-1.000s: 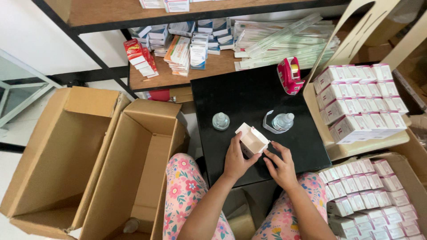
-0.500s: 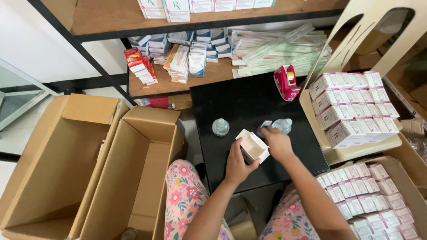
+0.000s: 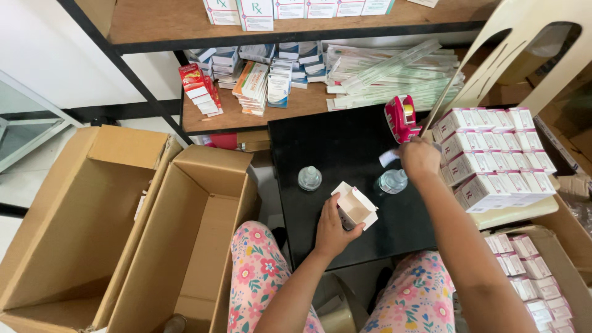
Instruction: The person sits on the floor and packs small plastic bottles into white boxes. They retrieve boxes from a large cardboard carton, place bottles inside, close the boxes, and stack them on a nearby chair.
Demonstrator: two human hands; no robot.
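Note:
My left hand [image 3: 332,228] holds a small open white carton [image 3: 354,205] upright on the black table [image 3: 336,145], its flaps spread. My right hand [image 3: 419,157] is raised over the table's right side near the pink tape dispenser [image 3: 401,117], pinching a small pale strip [image 3: 389,157] between its fingers. Two clear glass vials stand on the table: one [image 3: 309,177] to the left of the carton, the other [image 3: 393,180] just below my right hand.
Rows of white and pink boxes [image 3: 493,154] fill a beige chair seat on the right, with more [image 3: 530,271] in a carton below. Two open brown cardboard boxes [image 3: 123,228] stand on the floor at left. Wooden shelves [image 3: 259,105] behind hold stacked packages.
My right hand left the carton, reached to the right vial, picked up the pale strip lying beside it and lifted it up toward the tape dispenser. My left hand kept hold of the carton.

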